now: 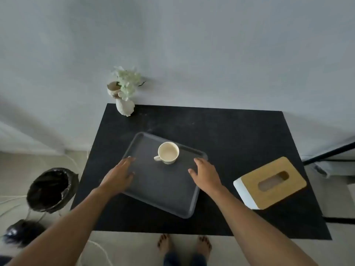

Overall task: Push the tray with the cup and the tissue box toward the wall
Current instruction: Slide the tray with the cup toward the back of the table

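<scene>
Fingers (129,160) of both my hands lie spread on the rigid, slippery-looking dark grey plastic tray (163,189), so I would push gently at its side rims, the fragile cream ceramic cup (168,152) standing loose between them.

- The left hand (120,174) covers part of the tray's (163,191) left rim, so contact there cannot be judged.
- The right hand (206,174) hides part of the tray's right edge.
- Both forearms run off the bottom edge.
- The cup's (168,152) contents are too blurred to make out.
- A dark object (21,234) on the floor at lower left is too blurred to identify.
</scene>
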